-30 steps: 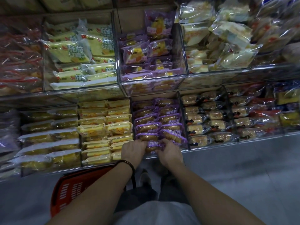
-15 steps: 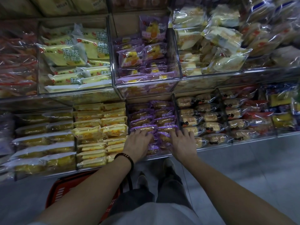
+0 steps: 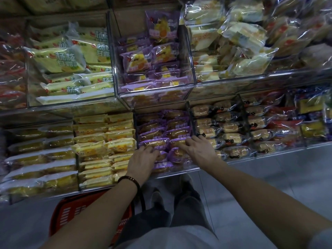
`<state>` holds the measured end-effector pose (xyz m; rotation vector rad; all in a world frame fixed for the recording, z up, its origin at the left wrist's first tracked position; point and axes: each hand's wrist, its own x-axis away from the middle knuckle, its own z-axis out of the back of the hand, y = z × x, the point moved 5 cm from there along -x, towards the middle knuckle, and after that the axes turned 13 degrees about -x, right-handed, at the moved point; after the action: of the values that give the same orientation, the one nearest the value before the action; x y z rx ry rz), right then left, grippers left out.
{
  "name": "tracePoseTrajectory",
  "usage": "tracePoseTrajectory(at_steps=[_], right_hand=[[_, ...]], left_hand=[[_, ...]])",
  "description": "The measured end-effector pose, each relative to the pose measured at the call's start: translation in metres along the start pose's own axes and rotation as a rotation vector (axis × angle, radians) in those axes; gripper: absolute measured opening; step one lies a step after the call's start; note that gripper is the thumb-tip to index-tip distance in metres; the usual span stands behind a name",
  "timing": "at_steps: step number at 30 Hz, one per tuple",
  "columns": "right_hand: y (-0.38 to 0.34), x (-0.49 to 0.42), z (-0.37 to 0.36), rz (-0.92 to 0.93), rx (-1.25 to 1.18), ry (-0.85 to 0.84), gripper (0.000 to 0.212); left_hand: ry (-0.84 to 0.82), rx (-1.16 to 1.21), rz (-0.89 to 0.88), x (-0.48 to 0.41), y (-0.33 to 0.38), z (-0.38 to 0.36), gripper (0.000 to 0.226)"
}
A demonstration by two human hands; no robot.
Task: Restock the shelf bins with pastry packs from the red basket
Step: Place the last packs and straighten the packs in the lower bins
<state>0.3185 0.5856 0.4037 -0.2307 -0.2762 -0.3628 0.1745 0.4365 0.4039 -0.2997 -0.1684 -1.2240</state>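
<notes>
The right hand [image 3: 197, 150] lies on top of the purple packs [image 3: 154, 142] with its fingers straight and spread out. It pushes down and holds nothing. The left hand [image 3: 143, 157] lies on the pack beside it, with its fingertips bent down a little. I cannot tell if it pinches that pack or only pushes it.

I think the hands push like this to make the packs lie flat and neat, so more can fit. The packs are right under the fingers and go on in two rows past the fingertips. They are inside the clear bin [image 3: 176, 172], whose front edge is just below the wrists.

Yellow packs [image 3: 120, 142] are just left of the left hand. Brown cake packs [image 3: 231, 137] are just right of the right hand.

The red basket [image 3: 71, 212] is down under the left forearm. I think it is kept close so the next pack is easy to reach. What is inside it is hidden.
</notes>
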Motion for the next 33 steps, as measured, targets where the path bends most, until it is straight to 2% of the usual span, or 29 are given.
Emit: tracePoseTrajectory(at_steps=[3,8,11,16,21,23,25,27,31,33], right_hand=[[0.003,0.004,-0.001,0.011,-0.014,0.024,0.065],[0.003,0.013,-0.002,0.134,0.000,0.134,0.040],[0.005,0.012,-0.004,0.142,0.017,0.129,0.047],[-0.004,-0.001,0.001,0.020,0.006,-0.003,0.045],[-0.011,-0.015,-0.005,-0.071,0.021,-0.005,0.044],[-0.008,-0.013,-0.003,-0.059,-0.006,-0.002,0.051],[-0.002,-0.005,-0.002,-0.039,-0.035,0.018,0.059],[0.009,0.008,-0.001,-0.054,-0.051,0.082,0.058],[0.027,0.028,-0.010,-0.164,-0.021,0.130,0.063],[0.025,0.025,-0.011,-0.209,-0.018,0.158,0.050]], left_hand=[[-0.016,-0.024,0.043,-0.002,0.004,0.002,0.044],[-0.023,-0.022,0.063,-0.009,0.001,0.000,0.047],[-0.024,-0.011,0.079,-0.011,0.000,0.001,0.048],[-0.062,-0.001,0.071,-0.020,-0.002,0.013,0.036],[-0.029,0.173,-0.003,-0.021,0.020,0.018,0.063],[-0.024,0.205,-0.018,-0.025,0.028,0.017,0.053],[0.004,0.195,0.011,-0.029,0.032,0.017,0.033],[0.017,0.168,0.053,-0.031,0.033,0.017,0.023],[-0.020,0.099,0.061,-0.034,0.038,0.014,0.032],[-0.040,0.087,0.062,-0.036,0.041,0.012,0.036]])
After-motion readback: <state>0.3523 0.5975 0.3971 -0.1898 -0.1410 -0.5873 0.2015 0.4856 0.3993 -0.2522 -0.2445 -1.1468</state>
